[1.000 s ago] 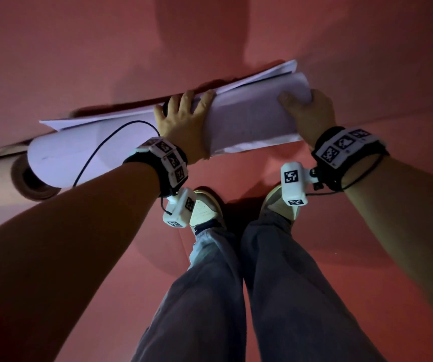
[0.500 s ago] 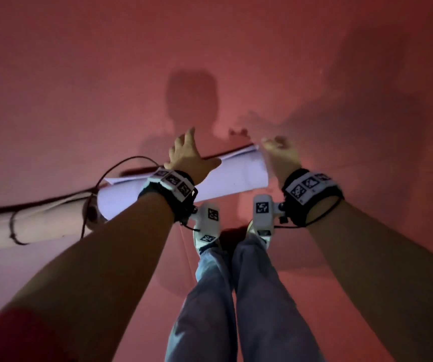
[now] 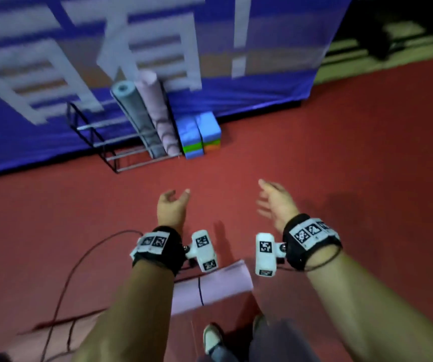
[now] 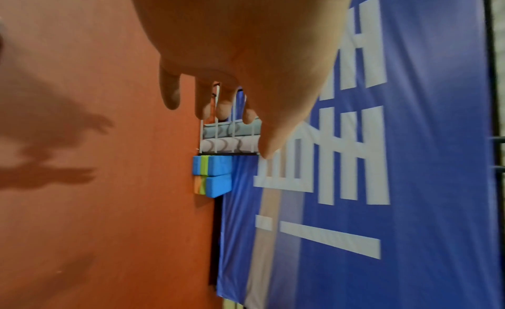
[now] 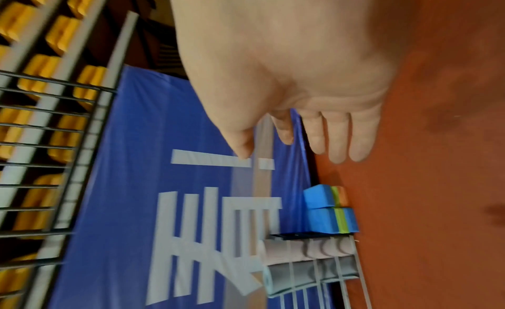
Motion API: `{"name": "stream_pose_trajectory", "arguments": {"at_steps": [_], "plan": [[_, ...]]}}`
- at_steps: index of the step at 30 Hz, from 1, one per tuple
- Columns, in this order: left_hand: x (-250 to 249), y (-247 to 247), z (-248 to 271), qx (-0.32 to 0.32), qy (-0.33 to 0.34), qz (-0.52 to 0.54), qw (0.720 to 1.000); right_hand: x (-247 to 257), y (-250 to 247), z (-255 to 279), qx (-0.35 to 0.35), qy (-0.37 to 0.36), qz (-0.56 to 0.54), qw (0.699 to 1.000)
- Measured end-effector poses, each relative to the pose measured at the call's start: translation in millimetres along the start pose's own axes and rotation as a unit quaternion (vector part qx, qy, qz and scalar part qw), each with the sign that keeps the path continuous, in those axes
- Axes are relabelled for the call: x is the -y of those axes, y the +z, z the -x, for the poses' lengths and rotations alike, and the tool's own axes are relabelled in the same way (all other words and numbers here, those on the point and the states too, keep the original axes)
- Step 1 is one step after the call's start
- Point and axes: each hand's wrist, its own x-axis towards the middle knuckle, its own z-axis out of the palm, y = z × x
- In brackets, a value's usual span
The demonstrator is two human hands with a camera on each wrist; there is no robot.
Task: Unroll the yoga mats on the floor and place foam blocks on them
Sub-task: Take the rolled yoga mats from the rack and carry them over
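A rolled lilac yoga mat (image 3: 211,284) lies on the red floor by my feet, below both wrists. Both hands are raised off it and hold nothing. My left hand (image 3: 173,205) has relaxed fingers, as does my right hand (image 3: 273,199). Ahead, a wire rack (image 3: 100,142) against the blue banner holds a grey rolled mat (image 3: 137,116) and a pink rolled mat (image 3: 160,113). Two stacks of blue, green and orange foam blocks (image 3: 201,134) stand right of the rack. The blocks (image 4: 212,175) (image 5: 327,210) also show in both wrist views.
A blue banner (image 3: 262,74) with white characters stands across the far side. Another pale rolled mat (image 3: 53,333) lies at the lower left by my left arm. A black cable (image 3: 74,270) trails from my left wrist. Railings and yellow seats (image 5: 41,119) rise behind the banner.
Both hands have let go of the lilac mat roll and lifted. My head has risen, so the view now reaches the rack, blocks and banner.
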Motion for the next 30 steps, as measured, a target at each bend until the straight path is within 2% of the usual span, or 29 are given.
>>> {"name": "stream_pose_trajectory", "arguments": {"at_steps": [3,7,10,13,18,23,30], "plan": [[-61,15,27,0.005,0.028,0.051,0.998,66,-9,26,0.03,-0.048,-0.013,0.998],[-122,54,39,0.017,0.08,0.086,0.993,134,-30,25,0.058,-0.103,-0.031,0.993],[-156,96,44,0.022,0.111,0.095,0.989,177,-59,6,0.074,-0.124,-0.041,0.989],[-184,156,46,0.011,0.119,0.123,0.985,215,-98,-22,0.093,-0.13,-0.03,0.987],[-217,235,53,0.038,0.124,0.115,0.985,267,-152,-63,0.098,-0.131,0.003,0.987],[-231,246,32,0.0,0.12,0.113,0.986,296,-155,-93,0.12,-0.13,0.01,0.984],[-248,214,-15,-0.057,0.122,0.127,0.983,318,-85,-124,0.183,-0.125,0.054,0.974]]}}
